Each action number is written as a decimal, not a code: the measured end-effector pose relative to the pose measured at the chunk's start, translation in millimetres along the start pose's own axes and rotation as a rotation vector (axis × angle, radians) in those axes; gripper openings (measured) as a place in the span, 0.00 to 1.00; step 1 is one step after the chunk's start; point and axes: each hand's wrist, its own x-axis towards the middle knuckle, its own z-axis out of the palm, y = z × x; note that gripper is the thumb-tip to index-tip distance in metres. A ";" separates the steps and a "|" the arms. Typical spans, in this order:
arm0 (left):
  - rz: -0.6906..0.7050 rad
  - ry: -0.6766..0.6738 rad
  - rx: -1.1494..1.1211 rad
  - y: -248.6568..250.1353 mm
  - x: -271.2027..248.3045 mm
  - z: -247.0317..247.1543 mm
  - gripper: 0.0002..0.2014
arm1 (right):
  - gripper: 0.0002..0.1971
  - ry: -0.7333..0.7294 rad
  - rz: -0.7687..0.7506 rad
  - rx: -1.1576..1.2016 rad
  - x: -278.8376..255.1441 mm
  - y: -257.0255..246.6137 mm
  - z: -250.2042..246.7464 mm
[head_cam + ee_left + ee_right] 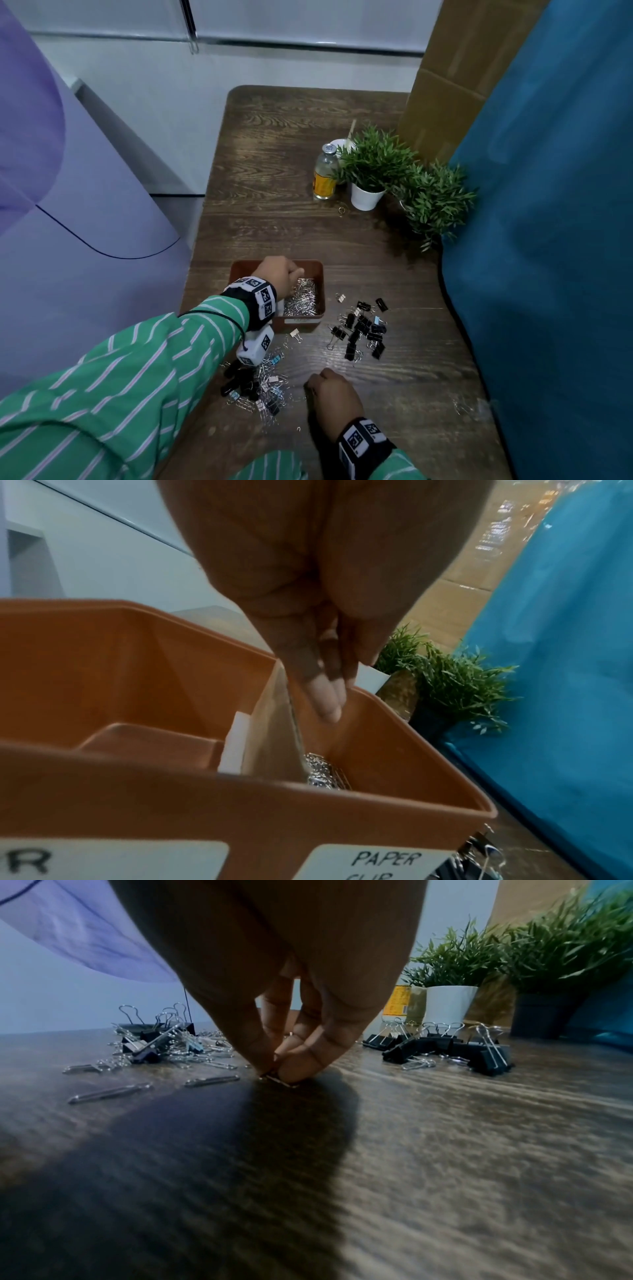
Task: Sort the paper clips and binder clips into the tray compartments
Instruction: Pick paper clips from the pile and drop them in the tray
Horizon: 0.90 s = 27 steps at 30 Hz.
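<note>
The brown tray (308, 264) stands mid-table. Its right compartment, labelled PAPER CLIP (377, 861), holds a heap of silver paper clips (305, 298) (323, 773). My left hand (296, 274) (329, 704) hangs over that compartment with its fingertips bunched and pointing down; nothing shows between them. The left compartment's floor (147, 737) looks bare. My right hand (310, 383) (276, 1069) pinches a paper clip (281, 1081) that lies flat on the table. A mixed pile of clips (257, 387) lies to its left. Black binder clips (363, 329) (445, 1045) lie to its right.
Two potted plants (373, 164) (435, 202), a glass bottle (325, 176) and a white cup (340, 144) stand at the back right. Blue cloth (548, 240) borders the table's right side, cardboard (445, 85) behind it. Loose paper clips (109, 1092) lie near my right hand.
</note>
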 end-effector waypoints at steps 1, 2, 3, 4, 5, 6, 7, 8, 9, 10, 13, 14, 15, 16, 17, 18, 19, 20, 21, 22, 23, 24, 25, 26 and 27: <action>0.027 -0.010 -0.004 -0.5 -3.7 -2.3 0.12 | 0.11 0.021 0.005 0.025 1.4 -0.8 -0.4; 0.068 -0.021 -0.016 -0.5 -8.0 -4.6 0.06 | 0.10 0.035 0.013 0.050 3.9 -2.2 -1.3; 0.115 -0.020 -0.033 -0.4 -12.5 -7.1 0.05 | 0.10 0.046 0.022 0.070 6.6 -4.2 -2.1; 0.145 -0.011 -0.053 -0.9 -16.8 -9.2 0.07 | 0.10 0.058 0.033 0.088 9.9 -7.1 -3.7; 0.151 -0.002 -0.079 -0.6 -22.6 -12.6 0.08 | 0.10 0.070 0.039 0.101 13.8 -10.0 -5.3; 0.153 0.010 -0.099 -0.8 -27.8 -15.5 0.09 | 0.10 0.086 0.047 0.121 18.9 -12.3 -6.4; 0.162 0.026 -0.105 -1.2 -33.8 -17.6 0.08 | 0.10 0.102 0.053 0.146 23.7 -14.1 -7.3; 0.179 0.055 -0.100 -2.5 -41.0 -19.1 0.07 | 0.10 0.118 0.052 0.172 28.3 -16.7 -9.0; 0.199 0.086 -0.091 -4.5 -50.3 -19.7 0.07 | 0.10 0.127 0.045 0.200 33.2 -19.4 -11.1; 0.216 0.115 -0.082 -8.5 -61.2 -18.7 0.06 | 0.10 0.123 0.031 0.231 38.5 -21.9 -12.3; 0.221 0.107 -0.017 -26.6 -101.9 -10.5 0.05 | 0.12 0.143 -0.012 0.372 53.7 -26.2 -14.5; 0.200 0.080 0.016 -37.0 -114.5 -4.8 0.05 | 0.11 0.184 0.003 0.413 57.3 -26.8 -16.4; 0.176 0.056 0.041 -48.2 -126.2 1.8 0.05 | 0.11 0.226 0.022 0.434 60.0 -26.3 -18.3; 0.151 0.035 0.065 -59.6 -136.6 8.3 0.05 | 0.10 0.258 0.030 0.440 63.1 -24.8 -19.0; 0.127 0.015 0.086 -71.0 -146.1 14.8 0.06 | 0.10 0.270 0.018 0.424 65.4 -23.3 -18.6; 0.098 0.000 0.109 -82.8 -153.7 22.3 0.06 | 0.10 0.250 -0.005 0.387 66.6 -23.6 -18.5; 0.071 -0.006 0.132 -93.1 -160.1 29.6 0.08 | 0.10 0.210 -0.037 0.325 67.4 -25.6 -18.8; 0.042 -0.008 0.157 -104.3 -164.8 38.1 0.11 | 0.12 0.167 -0.071 0.247 68.4 -28.4 -17.8; 0.014 -0.012 0.176 -112.4 -169.4 45.0 0.15 | 0.13 0.127 -0.099 0.169 69.3 -31.2 -16.3; -0.015 -0.022 0.192 -120.3 -172.1 52.2 0.19 | 0.15 0.097 -0.118 0.104 70.7 -34.7 -14.6; -0.031 -0.032 0.201 -125.8 -174.0 57.7 0.22 | 0.17 0.076 -0.128 0.053 71.7 -38.9 -13.4; -0.040 -0.039 0.206 -129.6 -174.9 61.9 0.23 | 0.17 0.067 -0.133 0.018 73.7 -42.8 -12.7; -0.044 -0.045 0.209 -131.6 -175.0 64.8 0.24 | 0.16 0.065 -0.135 0.000 75.9 -45.5 -11.6; -0.048 -0.050 0.213 -133.0 -174.7 66.7 0.23 | 0.15 0.058 -0.138 -0.008 78.1 -47.3 -10.8; -0.050 -0.061 0.217 -133.6 -174.4 67.5 0.22 | 0.14 0.048 -0.144 -0.007 79.7 -48.3 -9.5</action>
